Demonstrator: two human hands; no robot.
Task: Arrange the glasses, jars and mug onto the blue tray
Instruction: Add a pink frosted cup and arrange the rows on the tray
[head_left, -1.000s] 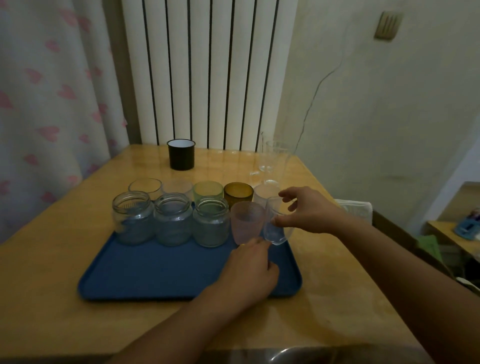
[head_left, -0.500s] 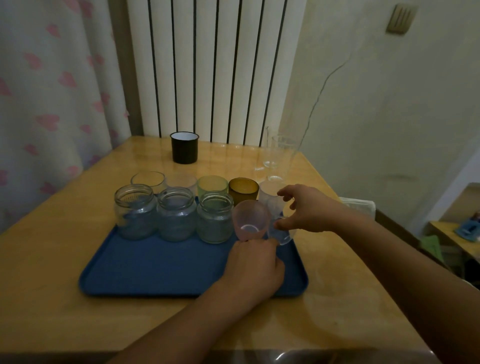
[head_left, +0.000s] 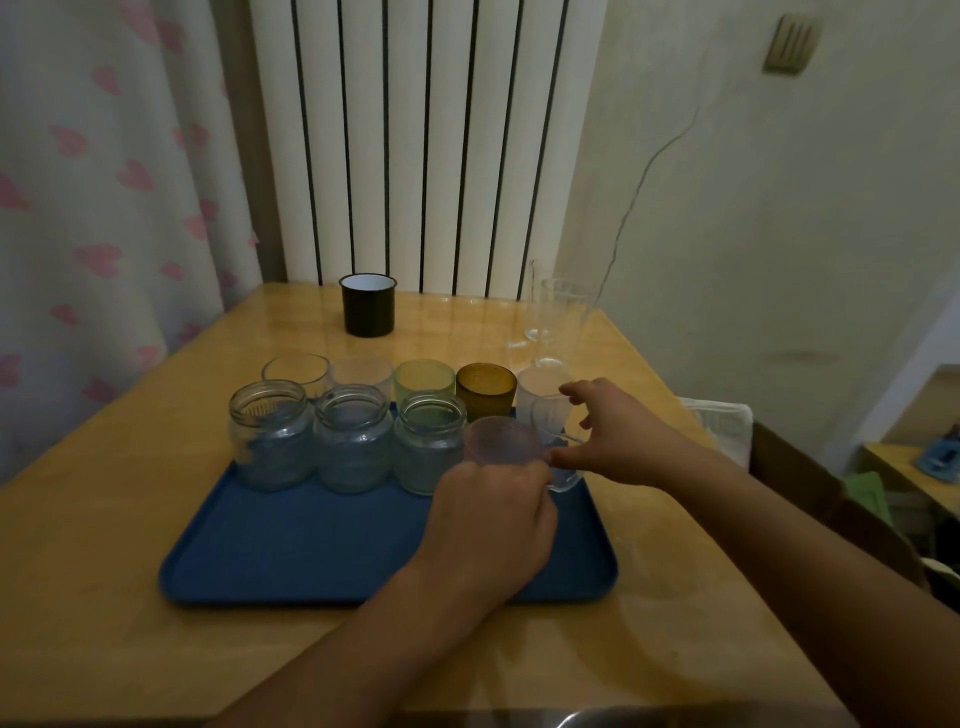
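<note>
On the blue tray (head_left: 311, 551), left hand (head_left: 493, 525) gripping the pink glass (head_left: 501, 441). Right hand (head_left: 618, 441) pinching the clear glass (head_left: 553, 421) just beside. Black mug (head_left: 367, 305) back on the desk (head_left: 104, 597).

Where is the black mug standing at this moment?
In the head view, the black mug stands alone at the table's far edge, before the radiator, behind the blue tray.

No legible text, labels, brand marks, numbers or signs on any object or surface in head view.
</note>
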